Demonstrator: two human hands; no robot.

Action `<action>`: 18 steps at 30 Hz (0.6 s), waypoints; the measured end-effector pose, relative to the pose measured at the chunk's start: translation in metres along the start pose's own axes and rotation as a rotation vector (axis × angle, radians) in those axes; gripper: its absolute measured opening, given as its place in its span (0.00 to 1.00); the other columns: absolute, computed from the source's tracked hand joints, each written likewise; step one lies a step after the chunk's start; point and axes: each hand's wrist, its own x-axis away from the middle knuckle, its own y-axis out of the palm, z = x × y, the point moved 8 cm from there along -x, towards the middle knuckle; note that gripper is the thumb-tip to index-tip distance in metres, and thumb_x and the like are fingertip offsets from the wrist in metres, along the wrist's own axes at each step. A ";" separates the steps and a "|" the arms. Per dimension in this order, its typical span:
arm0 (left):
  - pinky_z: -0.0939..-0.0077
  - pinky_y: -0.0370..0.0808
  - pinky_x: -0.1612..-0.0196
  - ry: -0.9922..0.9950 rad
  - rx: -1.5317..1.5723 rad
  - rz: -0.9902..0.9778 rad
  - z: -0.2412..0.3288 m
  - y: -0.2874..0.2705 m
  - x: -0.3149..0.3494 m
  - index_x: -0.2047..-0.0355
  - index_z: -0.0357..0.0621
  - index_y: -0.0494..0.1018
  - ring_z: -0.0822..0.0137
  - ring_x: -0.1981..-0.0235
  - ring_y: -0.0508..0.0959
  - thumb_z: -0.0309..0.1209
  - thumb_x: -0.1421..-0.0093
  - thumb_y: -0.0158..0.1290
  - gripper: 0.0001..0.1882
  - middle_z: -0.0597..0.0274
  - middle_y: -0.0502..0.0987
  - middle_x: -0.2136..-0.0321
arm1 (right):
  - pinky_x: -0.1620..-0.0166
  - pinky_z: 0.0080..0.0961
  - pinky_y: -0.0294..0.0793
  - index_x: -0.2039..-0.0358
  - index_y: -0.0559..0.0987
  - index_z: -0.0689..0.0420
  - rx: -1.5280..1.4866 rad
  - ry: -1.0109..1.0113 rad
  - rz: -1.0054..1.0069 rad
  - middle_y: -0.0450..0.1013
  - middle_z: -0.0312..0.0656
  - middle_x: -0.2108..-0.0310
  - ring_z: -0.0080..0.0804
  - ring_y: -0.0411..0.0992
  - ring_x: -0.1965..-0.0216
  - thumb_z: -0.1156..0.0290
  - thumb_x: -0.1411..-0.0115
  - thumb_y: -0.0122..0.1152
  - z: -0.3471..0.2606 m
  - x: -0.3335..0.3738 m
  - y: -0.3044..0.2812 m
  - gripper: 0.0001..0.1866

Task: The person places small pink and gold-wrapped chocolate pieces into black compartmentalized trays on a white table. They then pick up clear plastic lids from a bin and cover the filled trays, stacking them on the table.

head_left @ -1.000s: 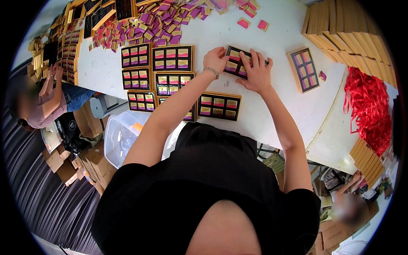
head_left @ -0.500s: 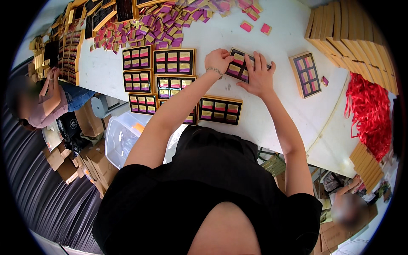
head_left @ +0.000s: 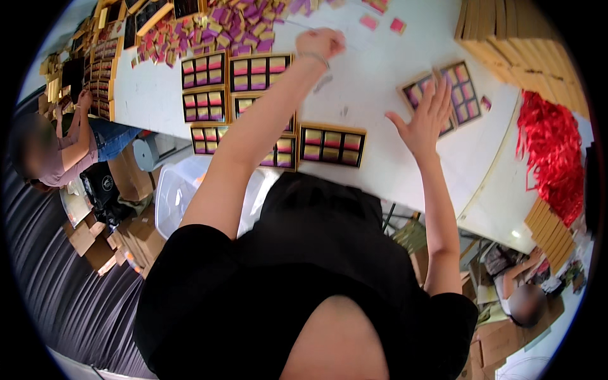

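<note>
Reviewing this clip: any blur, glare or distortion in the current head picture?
Head view: the left hand looks smeared, the right hand somewhat soft; head view: a small bright glare spot on the white table, toward its right end; head view: fisheye bending in the dark curtain, black corners around the picture.

Room mid table (head_left: 373, 82); filled boxes (head_left: 332, 145) block left, tan stacks (head_left: 522, 47) right.

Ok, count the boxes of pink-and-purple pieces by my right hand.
2: one box partly covered by your right hand, another box just right of it. No others show there.
</note>
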 end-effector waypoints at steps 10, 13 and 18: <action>0.70 0.79 0.62 -0.176 -0.397 -0.595 -0.107 -0.027 0.218 0.65 0.38 0.74 0.67 0.68 0.80 0.31 0.49 0.63 0.14 0.57 0.80 0.70 | 0.42 0.56 0.61 0.34 0.58 0.48 -0.252 0.060 -0.593 0.52 0.55 0.34 0.63 0.53 0.36 0.63 0.55 0.70 -0.076 0.104 -0.016 0.47; 0.43 0.59 0.39 0.653 -1.306 -0.820 -0.077 -0.032 0.232 0.39 0.49 0.61 0.51 0.38 0.63 0.49 0.62 0.70 0.50 0.48 0.65 0.41 | 0.42 0.50 0.67 0.37 0.64 0.55 -1.004 0.608 -0.658 0.70 0.56 0.47 0.52 0.68 0.44 0.72 0.49 0.63 -0.011 0.184 0.005 0.36; 0.21 0.45 0.42 0.798 -2.075 -0.760 -0.110 -0.064 0.200 0.30 0.58 0.42 0.51 0.35 0.56 0.42 0.60 0.70 0.62 0.49 0.54 0.36 | 0.57 0.40 0.79 0.44 0.67 0.65 -1.492 1.291 -0.426 0.77 0.55 0.58 0.43 0.78 0.58 0.72 0.44 0.62 0.058 0.267 0.022 0.28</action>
